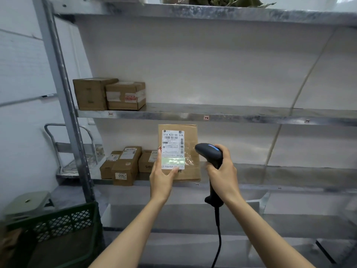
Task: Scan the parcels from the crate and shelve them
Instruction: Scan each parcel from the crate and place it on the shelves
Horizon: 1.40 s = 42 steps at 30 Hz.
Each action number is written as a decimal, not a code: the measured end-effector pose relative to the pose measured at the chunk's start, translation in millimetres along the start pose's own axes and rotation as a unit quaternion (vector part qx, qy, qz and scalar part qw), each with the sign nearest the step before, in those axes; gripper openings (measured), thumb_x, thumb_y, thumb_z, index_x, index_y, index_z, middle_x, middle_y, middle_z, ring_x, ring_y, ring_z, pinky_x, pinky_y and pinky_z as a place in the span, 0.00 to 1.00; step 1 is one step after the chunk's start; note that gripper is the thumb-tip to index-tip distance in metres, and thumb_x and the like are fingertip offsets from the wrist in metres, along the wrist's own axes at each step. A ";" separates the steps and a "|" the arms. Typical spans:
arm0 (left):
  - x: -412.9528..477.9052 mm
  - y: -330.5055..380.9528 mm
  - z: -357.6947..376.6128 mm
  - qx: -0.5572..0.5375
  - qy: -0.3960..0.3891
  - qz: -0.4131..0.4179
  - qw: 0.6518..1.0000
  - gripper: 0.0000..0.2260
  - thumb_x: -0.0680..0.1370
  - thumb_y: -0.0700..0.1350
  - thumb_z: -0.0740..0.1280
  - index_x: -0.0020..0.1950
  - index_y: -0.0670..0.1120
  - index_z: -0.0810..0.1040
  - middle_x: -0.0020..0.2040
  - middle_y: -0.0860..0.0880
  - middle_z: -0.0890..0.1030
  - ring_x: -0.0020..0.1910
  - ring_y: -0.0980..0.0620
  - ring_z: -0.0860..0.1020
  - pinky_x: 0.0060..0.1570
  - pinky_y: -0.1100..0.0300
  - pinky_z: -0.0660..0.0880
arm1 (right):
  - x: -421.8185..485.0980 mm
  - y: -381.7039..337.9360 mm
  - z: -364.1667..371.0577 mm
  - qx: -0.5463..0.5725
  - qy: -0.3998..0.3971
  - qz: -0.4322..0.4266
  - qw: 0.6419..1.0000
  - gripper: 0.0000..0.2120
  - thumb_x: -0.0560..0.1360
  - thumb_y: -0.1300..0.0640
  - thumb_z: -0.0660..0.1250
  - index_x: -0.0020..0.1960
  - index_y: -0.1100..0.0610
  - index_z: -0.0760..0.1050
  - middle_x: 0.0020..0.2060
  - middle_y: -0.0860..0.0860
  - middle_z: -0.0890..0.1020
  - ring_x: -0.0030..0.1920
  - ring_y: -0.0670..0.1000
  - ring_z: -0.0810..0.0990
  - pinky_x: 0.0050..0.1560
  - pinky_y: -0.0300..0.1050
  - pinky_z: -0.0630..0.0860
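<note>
Two hands up in front of a metal shelf [193, 117]. Left hand [161, 179] wrapped round the bottom left corner of a flat brown parcel [190, 151], thumb lying across the lower edge of its white label [172, 149], other fingers hidden behind. Parcel held upright, label facing back, top edge just under the shelf edge. Right hand [223, 176] closed tight round the handle of a black scanner [209, 155], first finger curled at the front, cord hanging straight down. Scanner head just beside the right side of the parcel, tipped toward the label, with a pale green glow on the lower part of the label. Both arms stretched forward, wrists a bit apart. Three small boxes [125, 165] on the lower shelf to the left, close behind the left hand. Two more boxes [110, 93] on the shelf above, far left. Lots of bare shelf to the right on both levels. Green crate [58, 225] low at the left corner.
</note>
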State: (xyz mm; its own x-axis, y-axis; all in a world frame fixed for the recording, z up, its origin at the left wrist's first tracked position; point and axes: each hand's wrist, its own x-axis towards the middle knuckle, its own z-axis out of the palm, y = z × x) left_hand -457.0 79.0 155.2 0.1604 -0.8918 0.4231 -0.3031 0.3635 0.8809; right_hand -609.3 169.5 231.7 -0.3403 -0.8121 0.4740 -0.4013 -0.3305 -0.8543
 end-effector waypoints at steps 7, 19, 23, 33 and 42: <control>15.4 25.8 -18.1 0.023 0.043 0.014 0.999 0.37 0.75 0.47 0.71 0.77 0.59 0.53 0.68 0.53 0.72 0.62 0.60 0.68 0.61 0.64 0.63 | 6.5 2.4 -5.3 0.015 -0.006 -0.010 1.000 0.22 0.74 0.65 0.64 0.60 0.43 0.68 0.43 0.39 0.77 0.40 0.41 0.77 0.33 0.25 0.69; 82.8 50.9 -43.8 0.015 0.029 0.080 0.996 0.37 0.76 0.49 0.70 0.78 0.57 0.51 0.70 0.52 0.72 0.67 0.52 0.70 0.67 0.50 0.69 | 38.6 6.4 18.2 0.006 0.024 -0.010 1.000 0.23 0.74 0.64 0.65 0.63 0.44 0.67 0.46 0.43 0.77 0.42 0.45 0.76 0.35 0.30 0.68; 115.6 47.8 -52.5 0.003 0.007 0.092 0.996 0.38 0.76 0.50 0.70 0.78 0.56 0.51 0.69 0.52 0.72 0.67 0.53 0.70 0.67 0.55 0.65 | 53.7 7.2 41.2 0.004 0.046 -0.007 0.999 0.23 0.74 0.65 0.65 0.62 0.44 0.66 0.47 0.47 0.77 0.40 0.42 0.76 0.32 0.26 0.68; 184.7 34.0 -67.2 -0.018 -0.024 0.109 0.994 0.38 0.75 0.50 0.70 0.78 0.55 0.51 0.71 0.54 0.70 0.69 0.53 0.68 0.68 0.53 0.66 | 81.2 10.8 91.5 0.002 0.084 -0.002 0.996 0.23 0.75 0.66 0.65 0.63 0.45 0.66 0.50 0.51 0.78 0.40 0.47 0.77 0.32 0.29 0.70; 214.7 19.2 -60.4 -0.008 -0.027 0.074 0.997 0.37 0.75 0.49 0.71 0.78 0.54 0.53 0.70 0.54 0.72 0.68 0.52 0.69 0.67 0.52 0.67 | 103.5 17.1 98.0 -0.002 0.075 0.003 0.997 0.23 0.74 0.65 0.65 0.61 0.42 0.66 0.49 0.49 0.78 0.40 0.51 0.79 0.35 0.35 0.70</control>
State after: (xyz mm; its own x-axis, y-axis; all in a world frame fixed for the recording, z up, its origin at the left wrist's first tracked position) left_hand -371.7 -89.2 275.7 0.0631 -0.8410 0.5374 -0.3041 0.4967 0.8129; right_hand -568.0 32.7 245.3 -0.4657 -0.7330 0.4958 -0.4023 -0.3237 -0.8564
